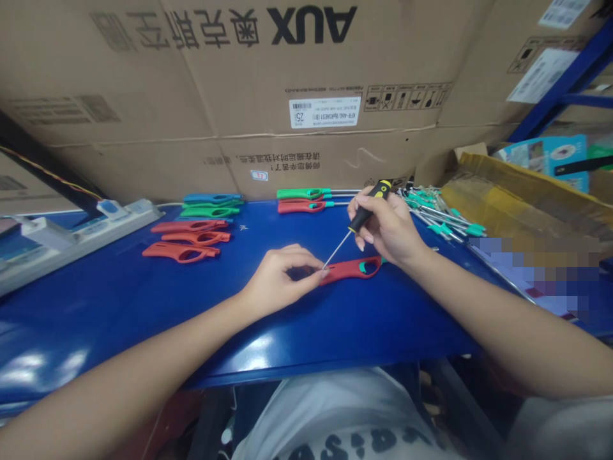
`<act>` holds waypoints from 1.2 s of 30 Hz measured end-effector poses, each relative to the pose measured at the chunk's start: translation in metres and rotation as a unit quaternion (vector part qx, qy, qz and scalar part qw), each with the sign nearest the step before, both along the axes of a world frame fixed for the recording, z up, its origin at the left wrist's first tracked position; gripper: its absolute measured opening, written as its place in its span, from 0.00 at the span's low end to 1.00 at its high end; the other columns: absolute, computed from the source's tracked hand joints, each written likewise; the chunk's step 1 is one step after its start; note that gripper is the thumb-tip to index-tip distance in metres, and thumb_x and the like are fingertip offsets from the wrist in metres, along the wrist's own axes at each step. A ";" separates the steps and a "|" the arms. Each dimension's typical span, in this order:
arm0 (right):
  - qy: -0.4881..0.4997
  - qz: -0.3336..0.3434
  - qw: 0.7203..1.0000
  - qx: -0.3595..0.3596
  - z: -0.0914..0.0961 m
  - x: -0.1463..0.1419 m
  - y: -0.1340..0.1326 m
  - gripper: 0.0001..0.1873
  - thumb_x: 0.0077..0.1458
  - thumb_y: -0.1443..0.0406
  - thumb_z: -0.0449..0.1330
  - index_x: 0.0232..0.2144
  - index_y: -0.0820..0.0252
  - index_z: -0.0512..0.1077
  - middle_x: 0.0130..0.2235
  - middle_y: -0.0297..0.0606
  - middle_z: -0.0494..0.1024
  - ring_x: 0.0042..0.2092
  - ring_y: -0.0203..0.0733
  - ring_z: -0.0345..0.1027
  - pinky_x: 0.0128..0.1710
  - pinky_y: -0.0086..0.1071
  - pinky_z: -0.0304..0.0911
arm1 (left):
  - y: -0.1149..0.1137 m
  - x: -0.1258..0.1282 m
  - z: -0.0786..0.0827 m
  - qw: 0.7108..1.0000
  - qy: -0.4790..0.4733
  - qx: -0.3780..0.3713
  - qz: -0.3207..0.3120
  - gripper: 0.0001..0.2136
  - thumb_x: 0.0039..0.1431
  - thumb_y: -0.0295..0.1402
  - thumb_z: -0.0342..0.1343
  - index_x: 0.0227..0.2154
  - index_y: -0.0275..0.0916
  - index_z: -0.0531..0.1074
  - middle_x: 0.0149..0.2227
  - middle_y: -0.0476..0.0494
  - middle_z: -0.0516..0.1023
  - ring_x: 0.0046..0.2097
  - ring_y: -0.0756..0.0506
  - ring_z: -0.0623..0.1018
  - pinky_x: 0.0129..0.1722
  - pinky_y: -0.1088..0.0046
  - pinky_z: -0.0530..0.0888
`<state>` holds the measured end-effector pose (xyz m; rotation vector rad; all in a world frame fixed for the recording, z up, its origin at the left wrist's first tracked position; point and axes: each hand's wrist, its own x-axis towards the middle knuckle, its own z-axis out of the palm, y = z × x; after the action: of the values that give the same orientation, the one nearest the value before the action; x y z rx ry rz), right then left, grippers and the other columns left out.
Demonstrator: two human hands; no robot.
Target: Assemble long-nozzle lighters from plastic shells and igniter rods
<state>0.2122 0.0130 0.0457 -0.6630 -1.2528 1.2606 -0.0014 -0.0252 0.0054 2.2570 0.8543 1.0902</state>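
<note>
In the head view, my right hand (390, 223) grips a black and yellow screwdriver (368, 207). Its thin shaft slants down to the left, and the tip meets the left end of a red lighter (349, 271) lying on the blue table. My left hand (285, 275) is closed at that same end, thumb and fingertips pinched by the screwdriver tip. Whether a small part sits between those fingertips is hidden. A turquoise trigger shows in the lighter's opening, and its right end passes behind my right hand.
Red lighter handles (184, 251) and green and blue ones (211, 209) lie at the left. Two lighters with metal rods (301, 206) rest at the back. Several loose rods with turquoise parts (443, 214) are heaped right. A power strip (86, 236) borders the left; a cardboard wall (191, 96) stands behind.
</note>
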 end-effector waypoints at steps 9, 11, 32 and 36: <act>-0.004 0.004 1.000 0.023 0.000 0.000 0.000 0.11 0.50 0.61 0.66 0.28 0.56 0.66 0.25 0.26 0.74 0.14 0.27 0.56 0.11 0.26 0.61 | -0.001 0.000 0.000 1.000 0.012 0.000 -0.011 0.05 0.61 0.31 0.64 0.33 0.37 0.82 0.33 0.43 0.84 0.35 0.48 0.79 0.37 0.72 0.75; -0.005 0.006 1.000 0.027 0.000 0.001 0.000 0.11 0.50 0.61 0.65 0.28 0.56 0.66 0.25 0.25 0.74 0.13 0.26 0.56 0.10 0.25 0.60 | -0.001 0.000 -0.001 1.000 0.012 0.001 -0.013 0.04 0.61 0.31 0.64 0.33 0.37 0.82 0.33 0.43 0.84 0.34 0.48 0.79 0.37 0.73 0.75; -0.007 0.019 0.999 0.036 -0.003 0.003 0.004 0.11 0.52 0.61 0.64 0.29 0.57 0.65 0.24 0.26 0.74 0.13 0.25 0.52 0.09 0.23 0.54 | -0.002 0.001 -0.002 0.995 0.001 -0.098 -0.002 0.06 0.60 0.33 0.64 0.34 0.37 0.83 0.33 0.44 0.83 0.33 0.49 0.78 0.34 0.74 0.72; -0.008 0.027 0.998 0.049 -0.003 0.004 0.004 0.11 0.53 0.61 0.65 0.29 0.57 0.65 0.25 0.26 0.74 0.13 0.25 0.53 0.09 0.23 0.56 | -0.002 0.003 -0.001 0.987 -0.008 -0.161 0.010 0.07 0.59 0.36 0.65 0.33 0.37 0.83 0.33 0.44 0.82 0.33 0.49 0.76 0.33 0.74 0.71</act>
<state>0.2160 0.0173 0.0423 -0.5738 -1.3438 1.2320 0.0017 -0.0275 0.0041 1.9722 0.9716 0.9039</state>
